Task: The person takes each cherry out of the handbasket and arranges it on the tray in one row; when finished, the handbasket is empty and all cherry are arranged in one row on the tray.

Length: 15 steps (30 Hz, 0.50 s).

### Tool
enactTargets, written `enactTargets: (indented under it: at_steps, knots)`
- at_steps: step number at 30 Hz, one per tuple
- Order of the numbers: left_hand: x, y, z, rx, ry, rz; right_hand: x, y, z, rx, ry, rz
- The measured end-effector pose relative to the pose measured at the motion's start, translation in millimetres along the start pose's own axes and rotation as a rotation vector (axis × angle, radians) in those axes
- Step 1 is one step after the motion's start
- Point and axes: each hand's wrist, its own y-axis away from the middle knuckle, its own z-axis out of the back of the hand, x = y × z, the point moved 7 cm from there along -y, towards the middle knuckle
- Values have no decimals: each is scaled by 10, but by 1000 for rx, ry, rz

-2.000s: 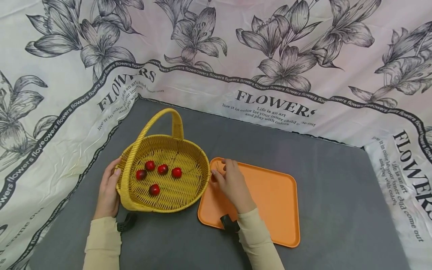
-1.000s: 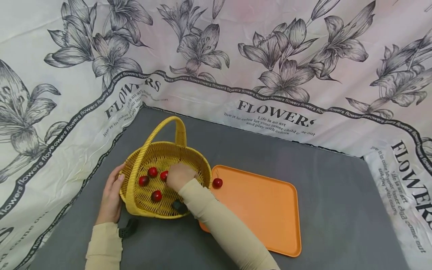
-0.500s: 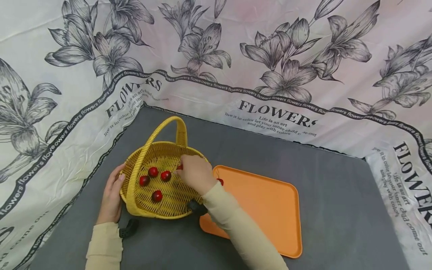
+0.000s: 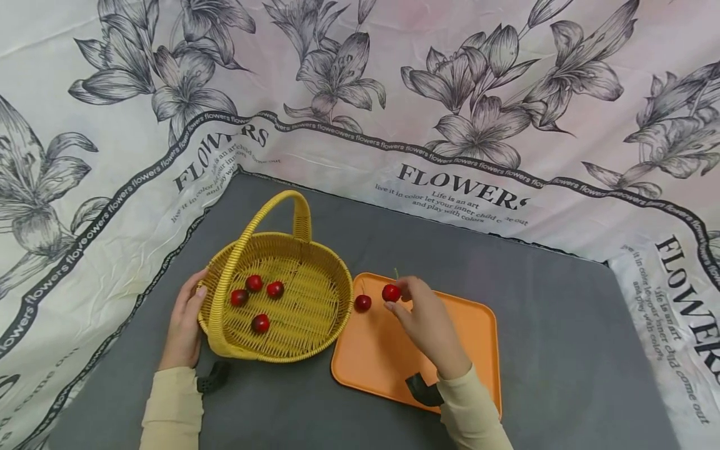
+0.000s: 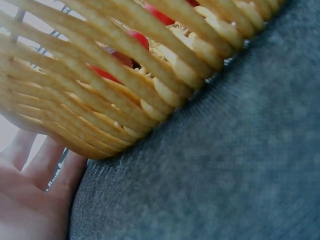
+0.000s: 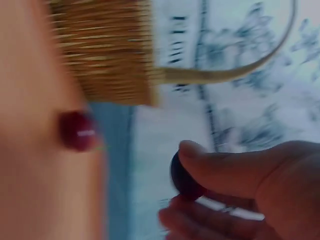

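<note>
In the head view my right hand (image 4: 430, 322) pinches a red cherry (image 4: 391, 292) with a thin stem, just over the orange tray (image 4: 416, 350). The right wrist view shows that cherry (image 6: 184, 177) between thumb and fingers. Another cherry (image 4: 362, 303) lies at the tray's left end, beside the yellow wicker basket (image 4: 315, 300). Several cherries (image 4: 260, 323) sit on the left part of the basket's floor. My left hand (image 4: 182, 322) rests against the basket's outer left side. Its fairly straight fingers (image 5: 47, 165) touch the weave in the left wrist view.
The basket's tall arched handle (image 4: 247, 228) rises over its left half. Dark grey cloth (image 4: 562, 337) covers the table on both sides of the tray. A white flower-printed sheet (image 4: 360, 144) stands around the back and sides.
My right hand reached from the tray into the basket, took a cherry, and carried it rightward over the tray. The earlier cherry stays on the tray. My left hand has kept its place.
</note>
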Motion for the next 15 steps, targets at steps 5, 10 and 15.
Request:
enactTargets:
  at_steps: [5,10,15]
  knots:
    - [-9,4,-8,10,11,-6,-188,49,-276,-17,4,88]
    - [-35,2,-32,19,23,-15,-313,15,-440,5,-29,30]
    - [-60,17,-44,15,21,-17,-390,3,-567,69,-62,-31]
